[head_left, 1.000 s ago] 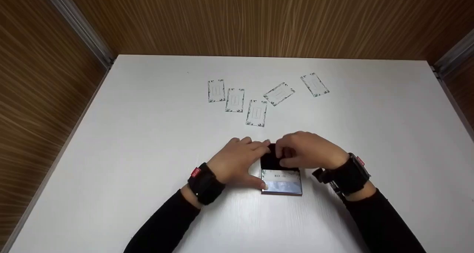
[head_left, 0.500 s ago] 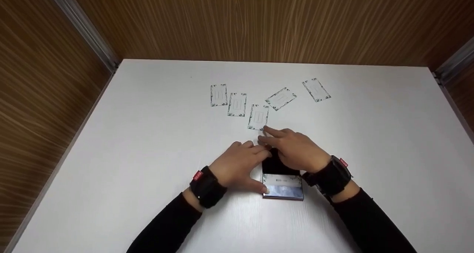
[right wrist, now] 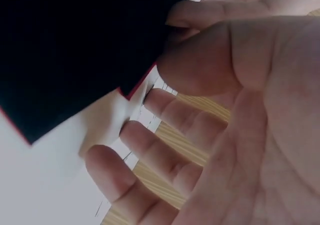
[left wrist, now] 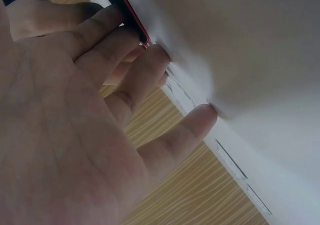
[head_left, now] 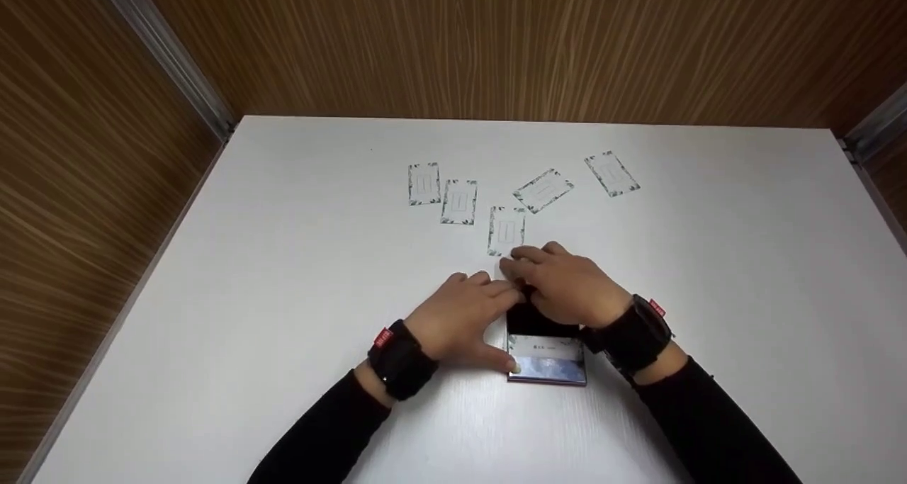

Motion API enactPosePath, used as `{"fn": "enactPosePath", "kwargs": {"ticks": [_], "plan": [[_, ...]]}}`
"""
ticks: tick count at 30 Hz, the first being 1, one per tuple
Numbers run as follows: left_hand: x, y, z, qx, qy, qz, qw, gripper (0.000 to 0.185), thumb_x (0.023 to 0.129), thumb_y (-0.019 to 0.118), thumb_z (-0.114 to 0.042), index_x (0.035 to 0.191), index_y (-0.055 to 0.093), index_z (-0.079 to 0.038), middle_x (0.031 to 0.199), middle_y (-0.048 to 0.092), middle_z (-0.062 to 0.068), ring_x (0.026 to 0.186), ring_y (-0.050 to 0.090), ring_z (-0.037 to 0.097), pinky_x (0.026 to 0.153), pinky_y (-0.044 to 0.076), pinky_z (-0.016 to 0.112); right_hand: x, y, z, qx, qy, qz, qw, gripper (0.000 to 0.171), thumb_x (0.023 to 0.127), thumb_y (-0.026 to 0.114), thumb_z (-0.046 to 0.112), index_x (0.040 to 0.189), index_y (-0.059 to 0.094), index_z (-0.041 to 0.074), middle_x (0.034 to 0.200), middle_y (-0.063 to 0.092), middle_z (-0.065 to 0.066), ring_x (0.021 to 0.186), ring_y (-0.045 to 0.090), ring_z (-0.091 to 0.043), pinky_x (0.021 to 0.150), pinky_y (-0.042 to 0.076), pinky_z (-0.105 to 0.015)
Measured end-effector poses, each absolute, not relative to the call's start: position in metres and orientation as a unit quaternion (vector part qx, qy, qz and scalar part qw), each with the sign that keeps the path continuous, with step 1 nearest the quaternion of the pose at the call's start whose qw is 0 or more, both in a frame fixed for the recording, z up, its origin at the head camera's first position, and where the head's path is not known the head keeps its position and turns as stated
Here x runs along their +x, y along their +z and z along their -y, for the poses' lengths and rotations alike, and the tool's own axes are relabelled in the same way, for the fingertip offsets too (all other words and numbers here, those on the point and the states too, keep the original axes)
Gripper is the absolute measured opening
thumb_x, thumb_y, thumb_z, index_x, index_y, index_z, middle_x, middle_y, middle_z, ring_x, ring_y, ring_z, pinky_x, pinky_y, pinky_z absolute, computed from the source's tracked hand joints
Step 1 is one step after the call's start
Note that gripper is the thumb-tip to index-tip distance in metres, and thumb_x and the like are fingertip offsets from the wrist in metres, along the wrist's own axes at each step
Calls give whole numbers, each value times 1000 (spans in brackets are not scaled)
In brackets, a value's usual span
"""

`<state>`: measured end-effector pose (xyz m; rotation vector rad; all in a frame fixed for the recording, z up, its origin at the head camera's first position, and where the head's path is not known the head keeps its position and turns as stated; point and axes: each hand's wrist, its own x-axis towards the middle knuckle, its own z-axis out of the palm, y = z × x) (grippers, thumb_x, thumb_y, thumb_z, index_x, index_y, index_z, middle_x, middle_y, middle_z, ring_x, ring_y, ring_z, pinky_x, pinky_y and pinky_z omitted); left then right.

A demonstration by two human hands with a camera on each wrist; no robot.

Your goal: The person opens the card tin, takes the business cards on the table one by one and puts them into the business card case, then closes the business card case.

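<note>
The open card case (head_left: 545, 346) is lying on the bench (head_left: 283, 293), already holding 1 card. The left hand (head_left: 460, 317) is steadying it with straight fingers; the right hand (head_left: 567, 285), fingers relaxed, is reaching toward the nearest card (head_left: 506, 230). 5 cards are still lying outside.

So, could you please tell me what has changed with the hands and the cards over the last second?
The right hand left the black card case and reached away from the person, its fingertips now at the near edge of the nearest card. The left hand stayed pressed on the case's left side. The other four cards and the white table look unchanged.
</note>
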<state>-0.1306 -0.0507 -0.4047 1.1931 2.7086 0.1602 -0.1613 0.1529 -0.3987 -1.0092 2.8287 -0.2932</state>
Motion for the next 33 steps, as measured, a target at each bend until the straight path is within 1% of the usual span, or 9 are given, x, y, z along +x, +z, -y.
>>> {"fn": "enactPosePath", "kwargs": {"ticks": [3, 7, 10, 14, 19, 23, 25, 28, 33], "plan": [[-131, -404, 50, 401, 60, -909, 95, 89, 72, 72, -72, 143, 49, -23, 140, 55, -9, 117, 48, 17, 97, 42, 43, -161, -397, -156, -334, -101, -935, 61, 39, 95, 63, 16, 134, 62, 16, 135, 59, -8, 117, 55, -32, 92, 51, -51], [-131, -405, 50, 402, 66, -908, 102, 91, 73, 71, -73, 146, 47, -23, 144, 52, -9, 120, 47, 17, 100, 41, 44, -161, -397, -159, -324, -101, -939, 61, 32, 93, 64, 13, 124, 65, 18, 116, 61, -4, 102, 57, -25, 80, 54, -46], [-130, -404, 54, 394, 69, -910, 105, 91, 73, 71, -73, 146, 48, -23, 147, 50, -9, 120, 47, 17, 100, 41, 44, -162, -396, -159, -320, -97, -941, 56, 35, 91, 64, 11, 126, 64, 16, 107, 59, -3, 94, 56, -23, 72, 53, -43], [-130, -403, 56, 387, 77, -913, 105, 90, 72, 73, -71, 145, 49, -23, 152, 47, -8, 121, 47, 17, 101, 41, 42, -163, -394, -163, -305, -81, -948, 51, 36, 90, 63, 10, 125, 65, 13, 105, 58, -7, 90, 56, -26, 68, 52, -44], [-130, -404, 51, 396, 85, -909, 104, 91, 72, 73, -71, 145, 49, -22, 157, 41, -7, 122, 47, 18, 102, 40, 42, -161, -391, -173, -264, -78, -960, 54, 18, 95, 60, 15, 109, 71, 10, 117, 60, -11, 92, 63, -30, 66, 55, -48], [-130, -404, 51, 395, 85, -909, 105, 91, 72, 74, -70, 145, 49, -22, 157, 41, -8, 123, 47, 17, 102, 40, 42, -165, -390, -179, -236, -79, -967, 53, 12, 93, 57, 16, 93, 67, 9, 105, 64, -8, 84, 63, -29, 62, 53, -47], [-130, -404, 52, 394, 84, -909, 105, 91, 72, 74, -70, 146, 49, -22, 157, 40, -8, 123, 47, 17, 102, 40, 41, -168, -389, -181, -224, -73, -970, 61, 10, 90, 59, 18, 92, 65, 11, 100, 64, -5, 86, 61, -28, 63, 52, -46], [-130, -403, 53, 391, 88, -910, 104, 91, 72, 74, -70, 145, 49, -23, 157, 41, -8, 121, 47, 16, 102, 39, 40, -173, -387, -185, -213, -63, -972, 78, 19, 85, 69, 24, 100, 65, 12, 106, 64, -4, 93, 60, -31, 66, 52, -47], [-130, -405, 52, 391, 97, -909, 107, 91, 72, 74, -70, 145, 49, -23, 157, 40, -8, 121, 46, 16, 103, 39, 40, -177, -388, -192, -202, -62, -974, 85, 59, 74, 84, 30, 126, 63, 12, 120, 62, -11, 102, 59, -34, 73, 52, -52]]}}
